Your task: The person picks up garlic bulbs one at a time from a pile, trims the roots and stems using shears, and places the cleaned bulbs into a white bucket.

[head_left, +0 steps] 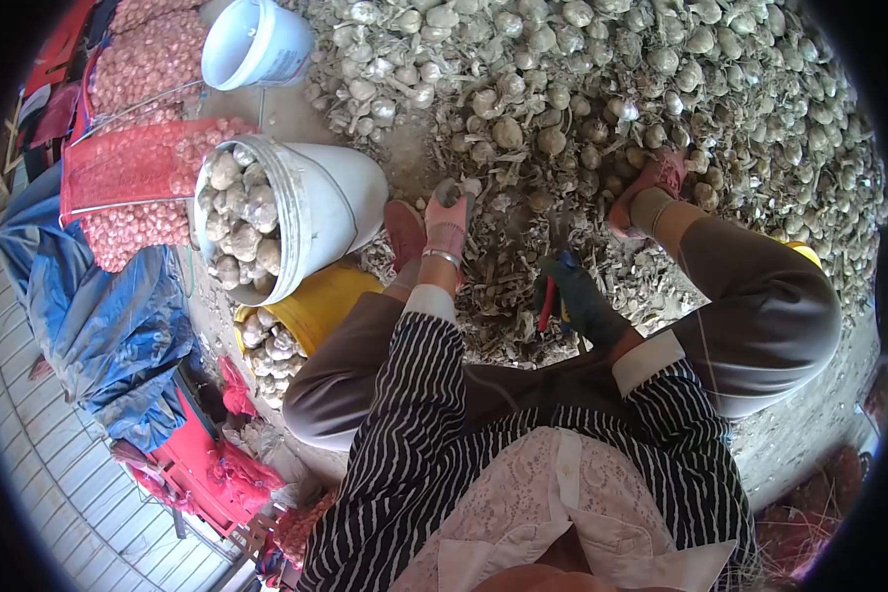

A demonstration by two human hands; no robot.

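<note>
The garlic bulbs (553,140) lie in a wide heap on the floor (401,150), and the near edge of this heap reaches between the two shoes (653,180), where dry litter (493,281) covers the ground. The right hand (592,304), in a dark glove, is closed around clippers (549,304) with red and blue handles; its grip is firmly around them, but I cannot tell whether the blades are apart or together. The left hand (447,225), in a pink glove, has its fingers bent beside a small pale bulb (472,185) at the near edge of the heap, and I cannot tell if this grip is clamped on it or only near it. For working well with such a tool, I think it is best that the left hand takes a bulb by its round body, so that the stem is free and the fingers are outside the line of the blades. The clippers should come across the stem squarely, close to the bulb but without nicking its skin. The white bucket (343,187) and the yellow bucket (337,306), both holding bulbs, are beside the left leg, so a short, gentle reach over the rim should avoid bruises.
</note>
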